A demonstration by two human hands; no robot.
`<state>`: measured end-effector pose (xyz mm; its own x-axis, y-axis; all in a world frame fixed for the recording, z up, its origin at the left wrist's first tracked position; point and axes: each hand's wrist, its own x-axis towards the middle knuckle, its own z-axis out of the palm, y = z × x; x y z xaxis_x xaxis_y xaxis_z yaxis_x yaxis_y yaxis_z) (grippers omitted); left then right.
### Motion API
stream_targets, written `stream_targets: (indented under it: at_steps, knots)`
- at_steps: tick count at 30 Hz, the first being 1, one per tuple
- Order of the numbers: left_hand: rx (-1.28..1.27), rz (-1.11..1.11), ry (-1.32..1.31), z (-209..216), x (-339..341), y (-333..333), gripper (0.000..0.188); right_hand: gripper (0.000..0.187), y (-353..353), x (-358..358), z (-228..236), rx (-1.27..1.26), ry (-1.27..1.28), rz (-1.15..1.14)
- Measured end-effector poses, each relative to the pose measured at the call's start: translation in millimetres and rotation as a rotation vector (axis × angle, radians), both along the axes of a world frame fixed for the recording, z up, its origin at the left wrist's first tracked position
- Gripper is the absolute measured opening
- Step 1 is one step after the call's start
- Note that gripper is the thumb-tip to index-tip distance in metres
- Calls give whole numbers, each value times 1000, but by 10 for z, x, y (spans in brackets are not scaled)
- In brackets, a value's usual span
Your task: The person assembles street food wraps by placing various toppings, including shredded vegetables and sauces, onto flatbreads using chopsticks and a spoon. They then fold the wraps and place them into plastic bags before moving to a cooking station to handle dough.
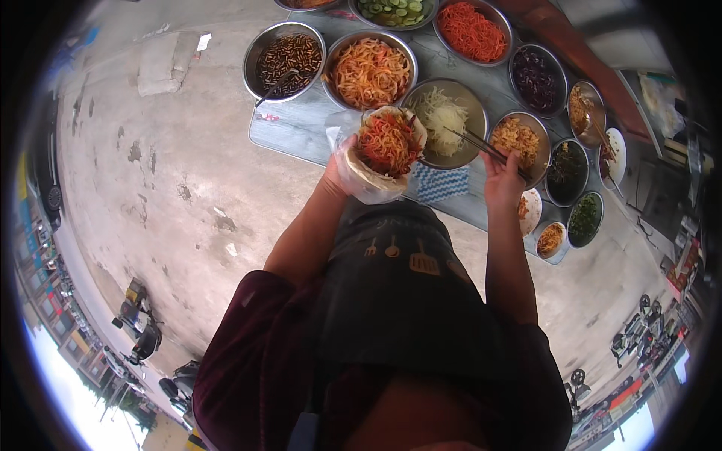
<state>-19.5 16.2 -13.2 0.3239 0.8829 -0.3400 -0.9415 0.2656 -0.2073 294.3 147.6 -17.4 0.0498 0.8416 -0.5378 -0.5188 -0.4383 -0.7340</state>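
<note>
In my left hand (pixel 340 167) I hold a flatbread (pixel 355 167) inside a clear plastic bag (pixel 374 189). Orange and red shredded vegetables (pixel 388 144) are heaped in the open bread. My right hand (pixel 502 174) is closed around a pair of chopsticks (pixel 481 143). Their tips reach over the metal bowl of pale white shreds (pixel 445 120), and whether they touch the shreds I cannot tell. Beside my right hand stands a bowl of yellowish chopped pickle (pixel 516 141). A blue and white patterned cloth (pixel 442 184) lies on the table between my hands.
The grey table (pixel 289 143) holds several metal bowls, among them dark brown pieces with a spoon (pixel 287 66), orange strips (pixel 372 73), red shreds (pixel 474 31), green slices (pixel 391 10) and chopped greens (pixel 585 218). Motorbikes (pixel 141 323) are parked on the concrete ground (pixel 180 195) behind me.
</note>
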Motion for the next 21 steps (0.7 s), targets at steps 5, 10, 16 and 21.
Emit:
stream_targets:
  at_steps: [5,10,16,21]
  knots:
    - [3,5,143,71,64,18,79,40,-3,102,36,27,-39,-59]
    - [0,35,164,-70,46,-73,79,39,-22,75,129,42,-102,-29]
    - [3,46,140,66,83,-80,80,40,16,95,221,15,-55,-21]
    - [31,53,141,147,119,-33,79,41,89,154,259,14,-24,-30]
